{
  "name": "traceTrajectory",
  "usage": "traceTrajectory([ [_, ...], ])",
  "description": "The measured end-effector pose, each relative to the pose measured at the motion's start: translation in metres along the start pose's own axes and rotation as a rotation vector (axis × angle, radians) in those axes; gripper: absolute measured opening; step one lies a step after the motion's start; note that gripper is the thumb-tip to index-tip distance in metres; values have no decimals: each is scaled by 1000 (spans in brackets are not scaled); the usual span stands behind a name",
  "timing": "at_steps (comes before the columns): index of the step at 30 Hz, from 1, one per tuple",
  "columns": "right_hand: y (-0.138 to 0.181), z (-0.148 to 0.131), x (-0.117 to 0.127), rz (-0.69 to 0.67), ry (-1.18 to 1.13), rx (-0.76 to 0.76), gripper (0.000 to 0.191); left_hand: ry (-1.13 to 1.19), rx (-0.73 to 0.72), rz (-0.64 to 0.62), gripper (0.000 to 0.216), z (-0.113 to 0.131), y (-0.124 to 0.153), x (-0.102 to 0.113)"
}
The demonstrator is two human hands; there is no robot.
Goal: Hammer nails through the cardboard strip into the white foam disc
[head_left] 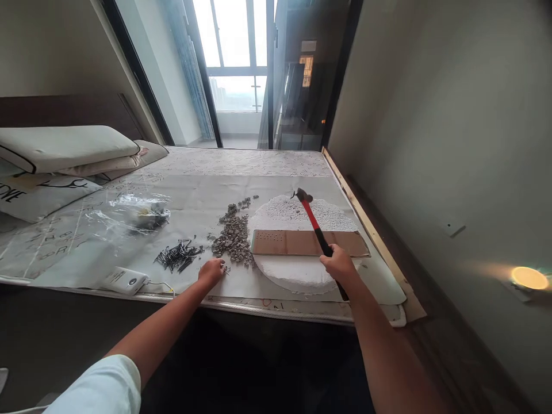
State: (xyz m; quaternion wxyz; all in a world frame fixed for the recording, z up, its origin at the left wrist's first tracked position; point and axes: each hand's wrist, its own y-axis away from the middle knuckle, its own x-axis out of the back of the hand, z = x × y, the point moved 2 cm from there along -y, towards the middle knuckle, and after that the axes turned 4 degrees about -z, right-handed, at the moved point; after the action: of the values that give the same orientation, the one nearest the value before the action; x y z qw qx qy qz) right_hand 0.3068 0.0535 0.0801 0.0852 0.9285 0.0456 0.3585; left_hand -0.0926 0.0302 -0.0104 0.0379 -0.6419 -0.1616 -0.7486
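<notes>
Left hand (211,271) seems to pinch nails (226,269) beside rubble (235,236); right hand (338,263) grips hammer (310,214), lying across board (271,244) on foam (297,275). Likely nail-gathering step; next move probably calls for bringing one over board, hammer held clear.

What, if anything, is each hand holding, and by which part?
The right hand holds a hammer partway along its black handle, whose end sticks out below. Whether the left hand grips the nails beside its fingertips cannot be told.
</notes>
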Motion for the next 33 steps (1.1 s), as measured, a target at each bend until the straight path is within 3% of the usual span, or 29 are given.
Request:
traceTrajectory([
  [4,22,-15,-7,-82,-210,74,16,38,9,-10,28,-2,2,1],
  [9,38,-30,-14,-225,-666,99,18,70,-36,0,27,-8,1,2],
  [13,42,-37,-14,-304,-784,88,21,170,-17,21,27,-12,-8,5],
  [16,47,-41,-14,-381,-867,99,23,413,80,-1,23,-13,-12,11],
  [19,51,-43,-13,-433,-931,118,26,835,165,-64,22,-9,-10,22],
  [23,54,-43,-11,-469,-957,113,27,1297,91,-150,12,10,-5,45],
  [26,54,-44,-11,-472,-974,105,28,1447,45,-201,1,30,-4,64],
  [28,53,-44,-10,-478,-986,100,28,1559,47,-238,6,45,-5,73],
  [33,53,-47,-8,-491,-968,86,27,1708,20,-369,13,80,-14,79],
])
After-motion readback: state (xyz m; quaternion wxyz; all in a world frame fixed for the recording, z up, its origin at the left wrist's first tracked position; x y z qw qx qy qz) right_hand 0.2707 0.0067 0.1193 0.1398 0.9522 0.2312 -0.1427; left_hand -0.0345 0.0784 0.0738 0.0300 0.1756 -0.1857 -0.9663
